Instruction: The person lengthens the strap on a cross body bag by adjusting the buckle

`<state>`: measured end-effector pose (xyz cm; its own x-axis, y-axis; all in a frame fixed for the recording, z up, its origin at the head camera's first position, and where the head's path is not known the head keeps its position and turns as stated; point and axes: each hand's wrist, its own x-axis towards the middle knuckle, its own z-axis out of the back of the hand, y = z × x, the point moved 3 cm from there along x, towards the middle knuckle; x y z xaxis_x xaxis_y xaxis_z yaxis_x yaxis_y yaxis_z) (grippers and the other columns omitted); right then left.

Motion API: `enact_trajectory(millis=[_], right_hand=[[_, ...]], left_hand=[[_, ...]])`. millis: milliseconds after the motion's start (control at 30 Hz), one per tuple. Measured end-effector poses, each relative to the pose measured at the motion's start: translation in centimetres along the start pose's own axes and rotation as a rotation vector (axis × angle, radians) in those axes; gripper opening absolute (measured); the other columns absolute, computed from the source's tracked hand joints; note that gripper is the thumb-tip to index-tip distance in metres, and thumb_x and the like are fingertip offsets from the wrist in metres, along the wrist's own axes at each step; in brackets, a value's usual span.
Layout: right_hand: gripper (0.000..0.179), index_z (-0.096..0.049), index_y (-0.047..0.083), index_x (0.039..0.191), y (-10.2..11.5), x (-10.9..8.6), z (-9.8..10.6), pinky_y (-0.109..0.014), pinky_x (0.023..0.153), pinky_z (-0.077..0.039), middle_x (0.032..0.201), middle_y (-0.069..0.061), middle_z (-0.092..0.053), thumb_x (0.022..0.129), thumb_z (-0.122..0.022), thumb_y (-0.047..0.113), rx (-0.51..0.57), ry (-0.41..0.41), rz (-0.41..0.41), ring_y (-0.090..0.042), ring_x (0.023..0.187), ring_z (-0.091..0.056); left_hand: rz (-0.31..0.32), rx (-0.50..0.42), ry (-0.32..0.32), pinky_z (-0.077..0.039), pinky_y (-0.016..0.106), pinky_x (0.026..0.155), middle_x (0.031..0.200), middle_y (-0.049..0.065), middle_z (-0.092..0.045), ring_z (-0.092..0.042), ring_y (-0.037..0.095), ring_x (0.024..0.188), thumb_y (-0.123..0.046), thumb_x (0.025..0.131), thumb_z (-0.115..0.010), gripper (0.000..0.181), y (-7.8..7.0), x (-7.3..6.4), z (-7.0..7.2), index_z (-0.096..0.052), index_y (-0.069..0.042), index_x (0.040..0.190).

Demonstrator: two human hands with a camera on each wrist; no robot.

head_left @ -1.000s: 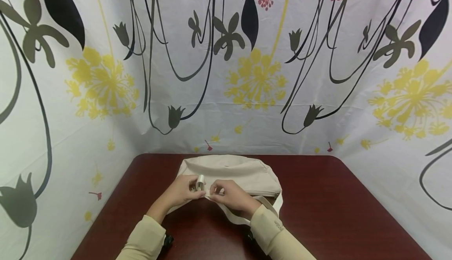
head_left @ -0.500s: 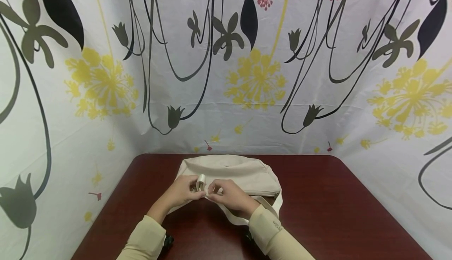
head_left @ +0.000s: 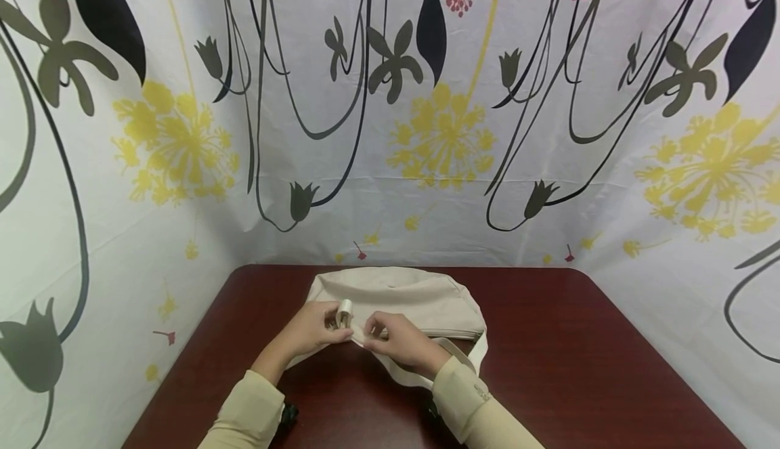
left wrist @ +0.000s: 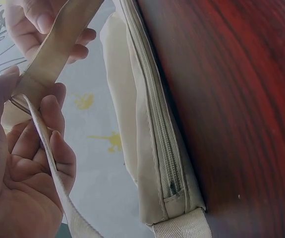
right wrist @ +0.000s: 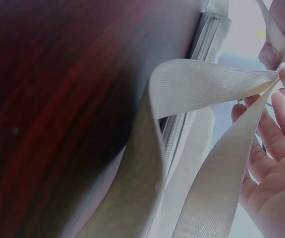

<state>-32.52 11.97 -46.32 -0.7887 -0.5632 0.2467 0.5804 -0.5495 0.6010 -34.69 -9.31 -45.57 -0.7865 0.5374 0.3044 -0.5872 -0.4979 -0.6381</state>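
Observation:
A cream fabric shoulder bag (head_left: 402, 300) lies at the far middle of the table. My left hand (head_left: 313, 327) pinches its webbing strap (left wrist: 53, 54) at the slider buckle (left wrist: 19, 105), thumb on one side and fingers curled on the other. A loop of strap stands up above the left fingertips in the head view. Close on the right, my right hand (head_left: 399, 339) pinches the same strap between thumb and fingers. In the right wrist view, two lengths of strap run to the right hand (right wrist: 276, 188). The bag's zipper (left wrist: 164, 148) looks closed along its visible length.
The dark red table (head_left: 579, 354) extends to both sides of the bag. Behind it hangs a white flowered curtain (head_left: 390, 225), with more of it at the left and right. A loose bend of strap (head_left: 405, 374) droops in front of the bag, below the right forearm.
The two hands have drawn slightly apart: the left fingertips moved a little left, the right ones a little right. More strap shows between them. The bag stays in place.

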Motion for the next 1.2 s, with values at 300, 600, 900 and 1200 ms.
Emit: enact_trajectory(millis=[300, 600, 900, 1200], right_hand=[[0.010, -0.064, 0.020, 0.097, 0.1, 0.2, 0.0, -0.027, 0.080, -0.050, 0.095, 0.010, -0.066, 0.094, -0.074, 0.018, -0.004, -0.006, 0.012, -0.004, 0.088, -0.061], [0.007, -0.066, 0.019, 0.096, 0.5, 0.4, 0.1, -0.028, 0.079, -0.050, 0.093, 0.010, -0.067, 0.095, -0.073, 0.019, -0.008, -0.016, 0.019, -0.005, 0.087, -0.061], [0.005, -0.068, 0.015, 0.096, 0.7, 0.6, -0.2, -0.035, 0.083, -0.053, 0.094, 0.009, -0.067, 0.094, -0.073, 0.016, -0.017, -0.038, 0.033, -0.005, 0.090, -0.061], [0.005, -0.068, 0.016, 0.096, 1.4, 0.7, -0.1, -0.037, 0.084, -0.052, 0.094, 0.009, -0.068, 0.095, -0.072, 0.019, 0.000, -0.067, 0.068, -0.006, 0.090, -0.062]], left_hand=[[0.012, -0.007, 0.008, -0.048, 0.028, 0.068, 0.079, -0.013, -0.061, -0.056, 0.007, 0.072, -0.032, 0.091, -0.078, 0.020, 0.1, -0.1, 0.1, -0.061, -0.022, 0.088], [0.011, -0.002, 0.005, -0.048, 0.028, 0.064, 0.076, -0.012, -0.060, -0.054, 0.006, 0.068, -0.033, 0.091, -0.077, 0.020, -0.1, -0.1, 0.2, -0.061, -0.021, 0.088], [-0.014, -0.004, -0.016, -0.046, 0.027, 0.063, 0.075, -0.012, -0.060, -0.053, 0.005, 0.067, -0.031, 0.089, -0.079, 0.021, -0.5, -0.1, 0.2, -0.062, -0.019, 0.086], [-0.008, -0.017, -0.007, -0.047, 0.027, 0.064, 0.076, -0.011, -0.061, -0.055, 0.006, 0.068, -0.030, 0.090, -0.078, 0.019, -0.3, -0.1, 0.1, -0.063, -0.018, 0.088]])
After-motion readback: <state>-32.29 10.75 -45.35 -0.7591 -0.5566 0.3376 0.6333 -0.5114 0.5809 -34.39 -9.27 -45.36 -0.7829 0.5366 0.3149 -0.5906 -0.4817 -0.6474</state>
